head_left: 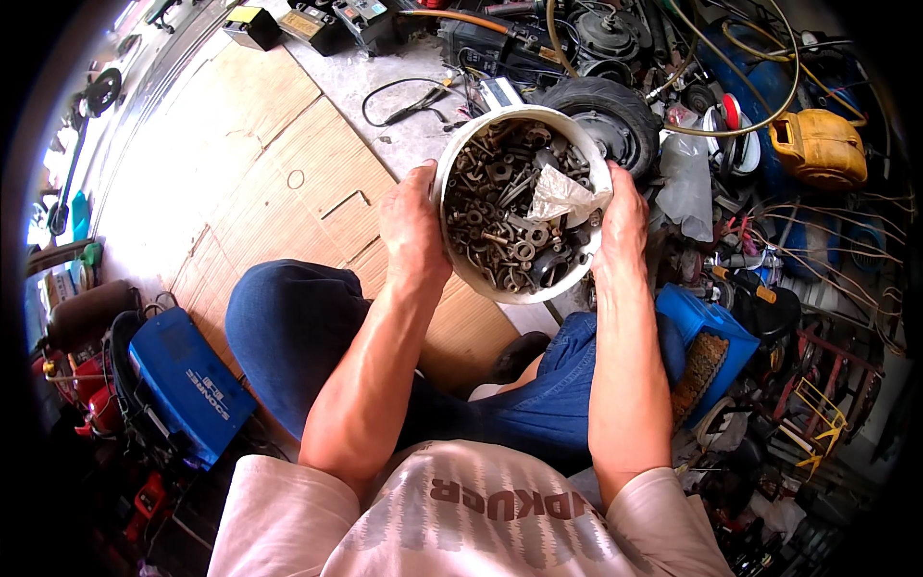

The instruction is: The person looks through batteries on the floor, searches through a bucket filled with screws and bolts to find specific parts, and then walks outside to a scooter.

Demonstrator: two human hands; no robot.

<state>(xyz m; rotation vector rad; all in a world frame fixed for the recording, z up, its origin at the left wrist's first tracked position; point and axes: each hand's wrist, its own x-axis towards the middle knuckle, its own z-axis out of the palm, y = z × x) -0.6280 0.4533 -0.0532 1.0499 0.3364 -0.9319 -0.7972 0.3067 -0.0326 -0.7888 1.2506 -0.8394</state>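
Between my two hands is a white round bucket [452,252], its mouth facing up toward me. Many loose nuts, bolts and washers [492,197] fill it, with a crumpled pale plastic bag [562,195] lying on top at the right. My left hand [413,226] grips the left side, thumb near the rim. On the opposite side my right hand [623,216] is closed against the wall, thumb up by the rim. The fingers under the bucket are mostly hidden.
Flattened cardboard [279,183] covers the floor at left, with a bent hex key [344,204] on it. Beyond the bucket is a black wheel [606,120]. A blue machine [190,385] stands at left, a blue bin [707,337] by my right knee. Batteries [312,27] line the far edge.
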